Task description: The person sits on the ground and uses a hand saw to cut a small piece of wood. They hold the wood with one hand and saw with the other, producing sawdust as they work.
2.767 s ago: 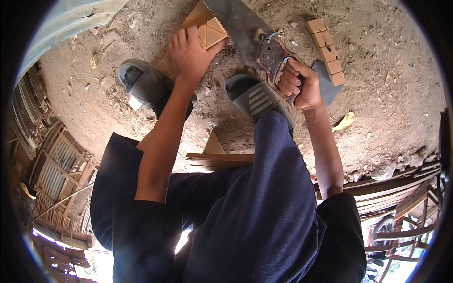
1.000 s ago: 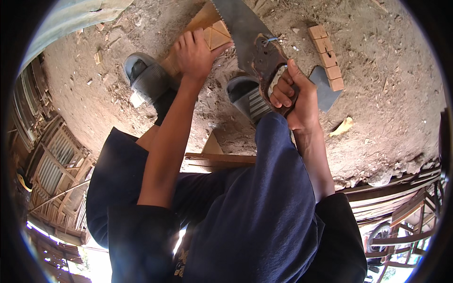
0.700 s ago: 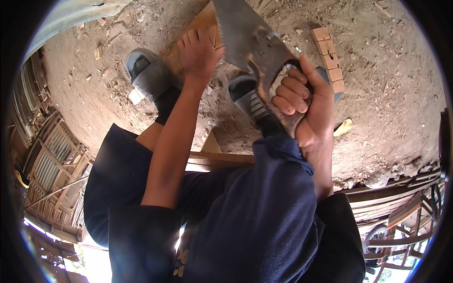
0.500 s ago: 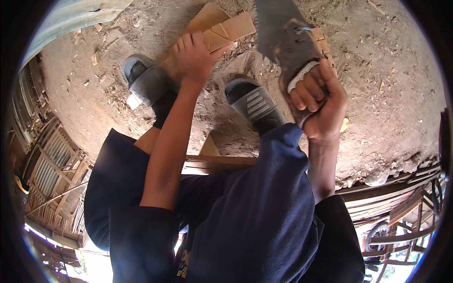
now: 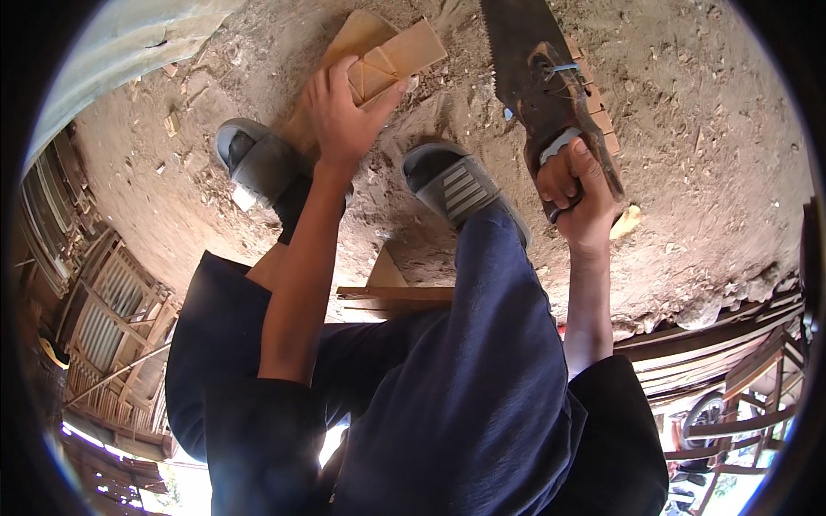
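Note:
My left hand (image 5: 342, 116) is closed round a short light-brown wood piece (image 5: 413, 53), its thumb along the near edge. Thin crossing lines or grooves mark the middle of that piece. Beneath it, a longer board (image 5: 360, 34) slants down toward my left foot. To the right, my right hand (image 5: 581, 193) grips a handsaw (image 5: 525, 47) by its dark wooden handle. A blue tie wraps the handle's upper part. The toothed blade points away from me, apart from the wood, and its tip runs out of view.
My feet wear dark sandals (image 5: 456, 185) on the dirt ground (image 5: 688, 129). Several small wood blocks (image 5: 600, 107) lie beside the saw. A wooden plank (image 5: 396, 294) crosses under my legs. Corrugated sheet (image 5: 120, 60) stands at far left, and a wooden frame (image 5: 744, 426) at near right.
The saw has shifted right and slightly nearer, away from the wood. My left hand and the wood piece have moved slightly left. My right knee has shifted.

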The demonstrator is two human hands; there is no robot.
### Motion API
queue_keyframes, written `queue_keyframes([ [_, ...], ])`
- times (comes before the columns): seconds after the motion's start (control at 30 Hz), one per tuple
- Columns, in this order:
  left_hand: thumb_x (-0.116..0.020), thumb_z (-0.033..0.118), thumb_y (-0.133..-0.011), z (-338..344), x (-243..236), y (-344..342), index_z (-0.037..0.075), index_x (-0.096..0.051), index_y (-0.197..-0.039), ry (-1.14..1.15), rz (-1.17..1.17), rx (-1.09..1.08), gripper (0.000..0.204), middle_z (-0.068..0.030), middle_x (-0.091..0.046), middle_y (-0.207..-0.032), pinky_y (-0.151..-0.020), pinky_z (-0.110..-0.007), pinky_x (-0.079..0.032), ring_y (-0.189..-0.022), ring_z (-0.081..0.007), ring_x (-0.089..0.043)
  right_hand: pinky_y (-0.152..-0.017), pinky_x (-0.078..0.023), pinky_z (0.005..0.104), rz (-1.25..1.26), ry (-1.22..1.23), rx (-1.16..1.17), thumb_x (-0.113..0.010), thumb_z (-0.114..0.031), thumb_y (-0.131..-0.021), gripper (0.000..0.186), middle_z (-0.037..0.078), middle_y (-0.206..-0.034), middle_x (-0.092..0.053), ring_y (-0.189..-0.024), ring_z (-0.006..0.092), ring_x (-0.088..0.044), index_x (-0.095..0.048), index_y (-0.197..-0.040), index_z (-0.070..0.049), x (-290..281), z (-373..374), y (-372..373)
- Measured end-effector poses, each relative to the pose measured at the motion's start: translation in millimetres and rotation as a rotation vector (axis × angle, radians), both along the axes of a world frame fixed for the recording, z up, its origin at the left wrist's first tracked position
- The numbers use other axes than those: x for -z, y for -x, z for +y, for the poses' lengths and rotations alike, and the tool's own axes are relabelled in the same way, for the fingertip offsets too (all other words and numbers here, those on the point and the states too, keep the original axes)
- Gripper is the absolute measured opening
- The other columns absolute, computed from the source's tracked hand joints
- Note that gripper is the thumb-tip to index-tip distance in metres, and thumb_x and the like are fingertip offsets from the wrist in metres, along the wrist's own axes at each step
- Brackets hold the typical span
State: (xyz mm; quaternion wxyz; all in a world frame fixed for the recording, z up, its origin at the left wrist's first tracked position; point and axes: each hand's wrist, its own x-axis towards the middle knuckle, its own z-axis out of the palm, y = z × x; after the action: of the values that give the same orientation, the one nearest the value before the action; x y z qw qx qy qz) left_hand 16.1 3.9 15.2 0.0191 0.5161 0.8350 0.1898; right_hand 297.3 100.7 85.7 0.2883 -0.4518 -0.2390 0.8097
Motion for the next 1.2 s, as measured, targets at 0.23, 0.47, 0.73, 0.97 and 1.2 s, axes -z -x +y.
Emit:
queue_keyframes([
  [0.23, -0.075, 0.045, -0.075, 20, -5, -29, 0.006, -0.056, -0.117, 0.108, -0.012, -0.204, 0.061, -0.018, -0.06, -0.108, -0.104, -0.059, -0.024, -0.111, -0.0361, -0.051, -0.041, -0.027, 0.026, -0.047, -0.033, -0.03, -0.062, -0.017, -0.093, 0.026, 0.0, -0.054, -0.038, -0.043, 0.009, -0.035, -0.047, -0.074, -0.006, 4, -4, 3],
  [0.47, -0.075, 0.034, -0.076, 24, -15, -32, 0.002, -0.06, -0.119, 0.066, -0.1, -0.213, 0.056, -0.0214, -0.059, -0.12, -0.102, -0.047, -0.038, -0.116, -0.0381, -0.052, -0.041, -0.027, 0.0262, -0.063, -0.038, 0.013, -0.062, -0.018, -0.093, 0.029, 0.0, -0.053, -0.04, -0.043, 0.0091, -0.037, -0.048, -0.07, -0.006, 13, -3, -5],
  [0.73, -0.078, 0.034, -0.073, 20, -21, -20, 0.001, -0.06, -0.123, 0.096, -0.235, -0.155, 0.062, -0.0204, -0.063, -0.118, -0.095, -0.044, -0.046, -0.111, -0.036, -0.059, -0.044, -0.03, 0.0277, -0.273, -0.393, -0.277, -0.057, -0.017, -0.094, 0.026, 0.001, -0.055, -0.046, -0.045, 0.0092, -0.04, -0.052, -0.071, -0.005, -5, -2, -7],
  [0.97, -0.083, 0.06, -0.061, -10, -13, 8, 0.001, -0.049, -0.129, 0.303, -0.155, -0.135, 0.096, -0.0206, -0.054, -0.123, -0.104, -0.053, -0.033, -0.117, -0.0393, -0.05, -0.047, -0.043, 0.0339, -0.197, -0.908, -0.766, -0.069, -0.011, -0.083, 0.016, 0.01, -0.06, -0.058, -0.052, 0.0228, -0.058, -0.06, -0.072, -0.002, 6, 4, 18],
  [1.2, -0.081, 0.065, -0.058, -28, 10, 28, 0.001, -0.057, -0.11, 0.238, 0.243, 0.014, 0.086, -0.0174, -0.058, -0.103, -0.085, -0.049, -0.046, -0.1, -0.0367, -0.056, -0.055, -0.05, 0.0404, -0.207, -0.999, -0.853, -0.069, -0.015, -0.08, 0.013, 0.014, -0.068, -0.061, -0.062, 0.033, -0.062, -0.062, -0.08, -0.005, 12, 7, 31],
])
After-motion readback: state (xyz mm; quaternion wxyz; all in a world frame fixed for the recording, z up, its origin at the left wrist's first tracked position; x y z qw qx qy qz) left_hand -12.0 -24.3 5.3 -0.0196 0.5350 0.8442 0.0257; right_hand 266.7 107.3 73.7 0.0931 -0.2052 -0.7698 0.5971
